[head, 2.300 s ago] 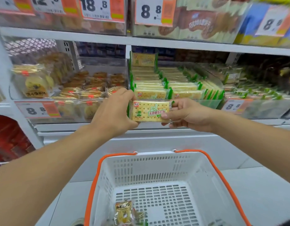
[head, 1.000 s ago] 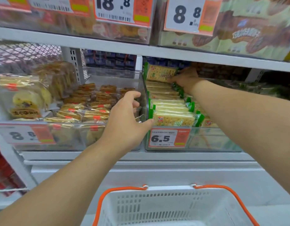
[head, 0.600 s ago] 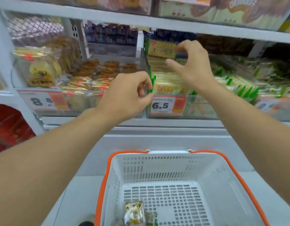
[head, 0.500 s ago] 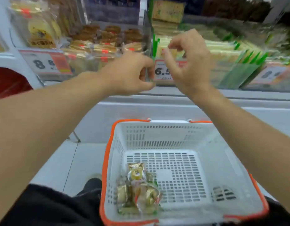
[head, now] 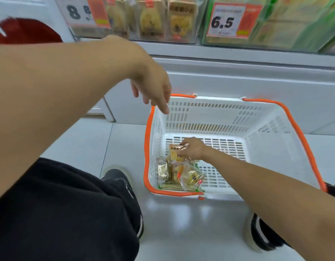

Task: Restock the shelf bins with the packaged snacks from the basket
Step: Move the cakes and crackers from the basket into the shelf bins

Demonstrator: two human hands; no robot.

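A white basket (head: 266, 129) with an orange rim stands on the floor below the shelf. In its near left corner lies a small pile of clear-wrapped snack packets (head: 179, 174). My right hand (head: 193, 148) reaches down into the basket and grips the top packet (head: 175, 150), a yellow-brown pastry pack, by its upper end. My left hand (head: 153, 87) hangs above the basket's far left corner with its fingers loose and pointing down, holding nothing. Above, the shelf bin of pastry packs (head: 153, 17) and the bin of green-edged cracker packs (head: 287, 21) show at the top edge.
Price tags read 8.8 (head: 78, 12) and 6.5 (head: 227, 20) on the bin fronts. A grey shelf base (head: 238, 76) runs behind the basket. My black-clad left leg and dark shoes (head: 123, 183) flank the basket on the pale floor. Red goods (head: 25, 32) show at far left.
Both hands have left the shelf bins. My right hand has dropped into the basket and taken hold of a packet; my left hand has lowered over the basket's rim. The view has tilted down.
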